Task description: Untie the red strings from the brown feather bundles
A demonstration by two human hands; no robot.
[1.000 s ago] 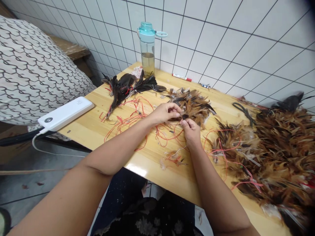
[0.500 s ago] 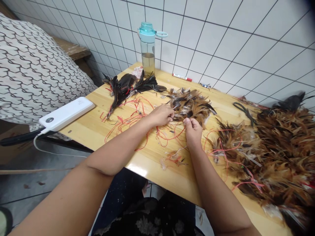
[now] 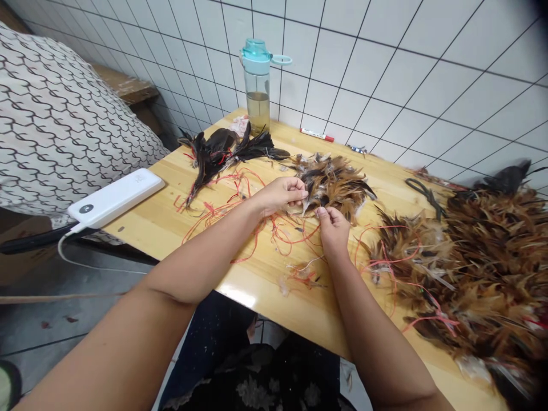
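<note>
Fingers of the left hand (image 3: 283, 193) are pinched closed, in the head view, at the near left edge of a small brown feather pile (image 3: 338, 182); the right hand (image 3: 334, 228) is also closed, thumb against forefinger, just before the same pile; what is between the fingertips is too small to tell; the pile lies near the middle of the wooden table (image 3: 265, 279), beyond both hands; the red strings (image 3: 209, 210) lie tangled to the left, partly under the left forearm; black feathers (image 3: 209, 154) lie behind them, near an upright bottle (image 3: 257, 85); a red-and-white marker (image 3: 315, 135) lies near the tiled wall (image 3: 334, 63); a much larger brown heap (image 3: 496, 257) covers the right side; a white device (image 3: 117, 197) rests at the left edge.
</note>
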